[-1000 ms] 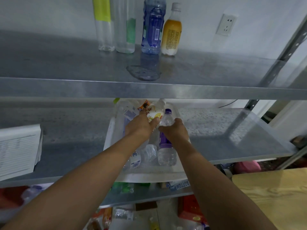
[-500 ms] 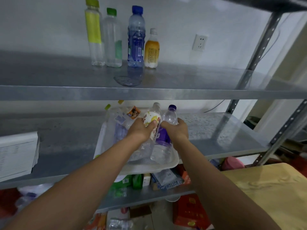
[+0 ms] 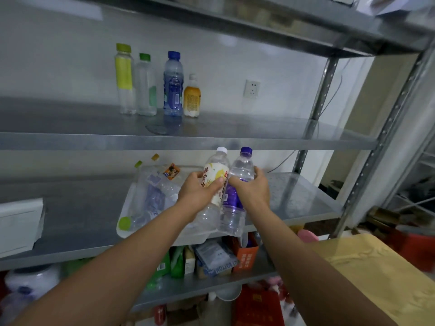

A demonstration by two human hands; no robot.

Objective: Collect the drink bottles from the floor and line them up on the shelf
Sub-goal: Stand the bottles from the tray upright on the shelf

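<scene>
My left hand [image 3: 196, 196] grips a clear bottle with a white cap and a cream-and-yellow label [image 3: 215, 175]. My right hand [image 3: 253, 192] grips a clear bottle with a purple cap and purple label [image 3: 240, 170]. Both bottles are upright, side by side, lifted above a white tray [image 3: 127, 208] on the middle shelf [image 3: 294, 198]. Several more bottles [image 3: 153, 196] lie in the tray. On the upper shelf [image 3: 235, 137] stands a row of bottles: yellow-labelled [image 3: 124, 78], green-capped [image 3: 146, 85], blue [image 3: 173, 85] and a small orange one [image 3: 192, 97].
A white box [image 3: 21, 224] sits at the left of the middle shelf. Packets and boxes [image 3: 211, 257] fill the shelf below. A metal upright [image 3: 315, 114] stands at the right, a wall socket [image 3: 251, 88] behind. A yellow wooden surface [image 3: 376, 278] lies at lower right.
Both hands have lifted the two bottles up out of the tray. The camera has tilted upward, showing more of the upper shelf.
</scene>
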